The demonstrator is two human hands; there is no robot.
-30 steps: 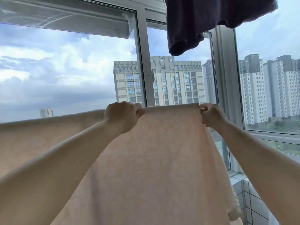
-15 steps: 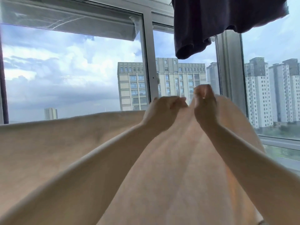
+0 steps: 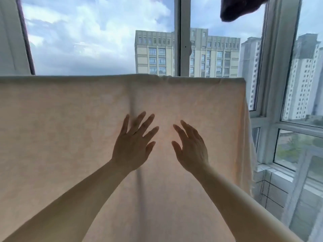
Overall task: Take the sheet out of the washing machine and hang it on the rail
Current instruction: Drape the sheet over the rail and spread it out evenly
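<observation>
My two forearms reach up from six o'clock toward the middle of the view. My left hand (image 3: 132, 145) has its fingers spread and straight, and my right hand (image 3: 190, 147) is beside it at about three o'clock from it, fingers loose and apart; neither grasps anything. Whether the palms touch the cloth or hover just in front of it I cannot tell. Behind them the sheet (image 3: 70, 137) hangs flat like a curtain, its top fold running level from nine o'clock to about two o'clock, so I judge the rail is under that fold, hidden by the cloth. A faint crease drops down the middle. Beyond, the window frame (image 3: 180, 41) and tall buildings; a dark garment (image 3: 237, 7) hangs at one o'clock. The hanging looks done; perhaps only smoothing is left
</observation>
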